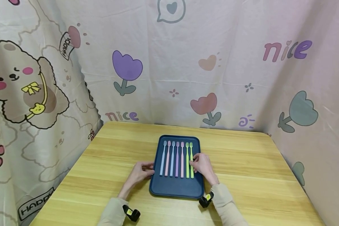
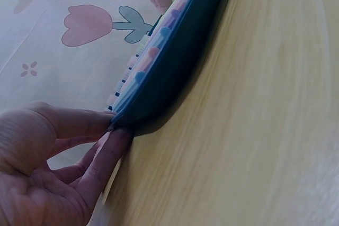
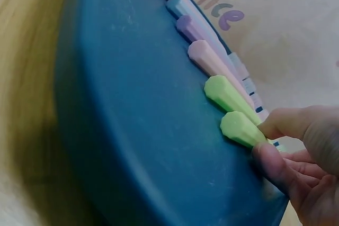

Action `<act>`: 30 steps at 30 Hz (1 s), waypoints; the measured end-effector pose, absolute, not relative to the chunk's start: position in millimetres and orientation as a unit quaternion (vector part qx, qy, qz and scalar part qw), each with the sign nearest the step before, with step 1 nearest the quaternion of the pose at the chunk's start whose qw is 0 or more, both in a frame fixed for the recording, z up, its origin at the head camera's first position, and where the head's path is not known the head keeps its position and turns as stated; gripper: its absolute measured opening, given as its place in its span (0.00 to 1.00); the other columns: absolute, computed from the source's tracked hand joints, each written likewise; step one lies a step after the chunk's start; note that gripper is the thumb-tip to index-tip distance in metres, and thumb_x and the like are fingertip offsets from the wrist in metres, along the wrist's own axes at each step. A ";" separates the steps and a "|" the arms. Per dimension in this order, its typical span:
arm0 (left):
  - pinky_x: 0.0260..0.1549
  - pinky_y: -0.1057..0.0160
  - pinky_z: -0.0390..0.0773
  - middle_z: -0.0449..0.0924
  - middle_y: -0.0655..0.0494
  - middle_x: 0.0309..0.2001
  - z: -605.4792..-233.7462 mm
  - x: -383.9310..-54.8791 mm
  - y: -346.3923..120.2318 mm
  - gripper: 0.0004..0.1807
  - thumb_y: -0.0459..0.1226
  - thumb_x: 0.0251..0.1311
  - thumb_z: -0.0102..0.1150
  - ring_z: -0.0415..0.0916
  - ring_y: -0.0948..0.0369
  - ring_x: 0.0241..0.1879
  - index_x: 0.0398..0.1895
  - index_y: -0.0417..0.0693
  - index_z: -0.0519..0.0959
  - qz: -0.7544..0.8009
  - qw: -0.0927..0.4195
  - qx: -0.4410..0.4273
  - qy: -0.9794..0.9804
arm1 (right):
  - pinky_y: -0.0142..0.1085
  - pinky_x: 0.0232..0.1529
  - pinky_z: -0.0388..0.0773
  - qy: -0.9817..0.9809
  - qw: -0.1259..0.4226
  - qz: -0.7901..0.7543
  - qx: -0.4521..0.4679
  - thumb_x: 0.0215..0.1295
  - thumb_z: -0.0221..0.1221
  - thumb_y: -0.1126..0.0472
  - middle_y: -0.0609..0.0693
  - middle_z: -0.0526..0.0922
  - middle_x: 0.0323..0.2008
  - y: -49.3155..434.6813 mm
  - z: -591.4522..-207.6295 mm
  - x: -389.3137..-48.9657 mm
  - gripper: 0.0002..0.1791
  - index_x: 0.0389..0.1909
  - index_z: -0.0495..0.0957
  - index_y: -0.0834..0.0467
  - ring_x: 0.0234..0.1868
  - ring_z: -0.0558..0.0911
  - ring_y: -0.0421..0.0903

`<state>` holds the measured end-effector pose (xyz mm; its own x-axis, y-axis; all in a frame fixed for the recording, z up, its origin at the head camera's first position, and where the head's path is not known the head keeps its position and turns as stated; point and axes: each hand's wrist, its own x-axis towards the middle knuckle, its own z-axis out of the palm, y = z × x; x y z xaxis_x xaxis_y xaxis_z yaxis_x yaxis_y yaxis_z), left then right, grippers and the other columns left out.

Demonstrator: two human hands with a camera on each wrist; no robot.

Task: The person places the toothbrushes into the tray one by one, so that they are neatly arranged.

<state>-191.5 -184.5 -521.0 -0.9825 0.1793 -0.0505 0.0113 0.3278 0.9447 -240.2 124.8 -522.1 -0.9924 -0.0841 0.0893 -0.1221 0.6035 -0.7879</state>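
Observation:
A dark blue tray (image 1: 176,189) lies on the table with several toothbrushes side by side in a row, heads toward the far end. From the left come a blue toothbrush (image 1: 162,160), then pink, blue, purple (image 1: 177,161) and pink ones, and two green ones at the right. My right hand (image 1: 203,164) pinches the rightmost green toothbrush (image 3: 241,128) between thumb and forefinger, partway along its handle. At the opposite side, my left hand (image 1: 141,173) pinches the tray's left rim (image 2: 119,117) between thumb and fingers.
The wooden table (image 1: 243,175) extends around the tray on all sides. A printed curtain (image 1: 164,62) hangs behind the table and along both sides. A black wrist camera (image 1: 132,213) sits at the left sleeve, another camera (image 1: 206,200) at the right.

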 end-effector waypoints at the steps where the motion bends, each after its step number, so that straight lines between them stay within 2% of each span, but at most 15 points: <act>1: 0.32 0.64 0.88 0.83 0.31 0.45 -521.1 -191.4 -184.5 0.25 0.26 0.57 0.65 0.83 0.61 0.35 0.60 0.26 0.76 0.577 0.073 0.061 0.811 | 0.32 0.14 0.77 -0.895 0.022 0.442 0.057 0.58 0.68 0.66 0.50 0.83 0.17 124.9 -522.3 -240.0 0.12 0.39 0.82 0.70 0.10 0.77 0.39; 11: 0.32 0.64 0.87 0.84 0.33 0.44 -522.3 -193.4 -184.9 0.25 0.26 0.58 0.64 0.84 0.58 0.37 0.60 0.27 0.77 0.573 0.069 0.058 0.814 | 0.34 0.10 0.74 -0.895 0.030 0.440 0.066 0.61 0.67 0.64 0.49 0.79 0.14 126.5 -520.4 -236.5 0.16 0.44 0.81 0.71 0.06 0.73 0.38; 23: 0.32 0.64 0.87 0.84 0.32 0.45 -522.8 -192.3 -185.4 0.25 0.26 0.58 0.65 0.83 0.58 0.37 0.60 0.27 0.77 0.573 0.070 0.050 0.815 | 0.31 0.17 0.80 -0.892 0.010 0.447 0.070 0.60 0.67 0.66 0.52 0.84 0.18 131.0 -520.1 -234.6 0.14 0.43 0.83 0.71 0.11 0.80 0.41; 30: 0.32 0.63 0.88 0.84 0.33 0.45 -522.1 -192.3 -184.1 0.25 0.25 0.57 0.65 0.84 0.58 0.36 0.59 0.27 0.77 0.572 0.068 0.048 0.816 | 0.32 0.17 0.80 -0.889 0.010 0.452 0.073 0.61 0.67 0.66 0.52 0.84 0.18 131.6 -520.1 -234.4 0.14 0.44 0.83 0.72 0.11 0.80 0.42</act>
<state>-192.3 -184.1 -522.1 -0.9863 0.1553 -0.0562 0.0003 0.3417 0.9398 -234.4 131.6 -520.1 -0.9890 -0.1218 0.0835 -0.1392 0.5804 -0.8024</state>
